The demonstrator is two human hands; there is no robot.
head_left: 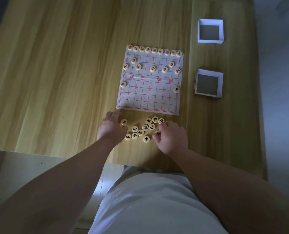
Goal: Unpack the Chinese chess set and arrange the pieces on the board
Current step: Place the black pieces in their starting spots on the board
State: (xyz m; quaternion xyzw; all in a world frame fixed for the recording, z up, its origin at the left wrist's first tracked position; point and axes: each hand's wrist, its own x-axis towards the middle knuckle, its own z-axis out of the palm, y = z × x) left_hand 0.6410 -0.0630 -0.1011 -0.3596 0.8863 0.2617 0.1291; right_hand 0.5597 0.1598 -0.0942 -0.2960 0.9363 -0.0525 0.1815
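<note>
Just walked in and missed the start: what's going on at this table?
A person is setting up Chinese chess. The red pieces stand arranged on the far half of the paper board; only two black pieces sit on the near half. The rest lie loose on the table. The right hand pinches one; the left hand is beside the pile.

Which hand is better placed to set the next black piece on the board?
Right, probably: the right hand pinches a black piece at the edge of the pile. The left hand rests beside the pile; whether it holds anything is hidden.
</note>
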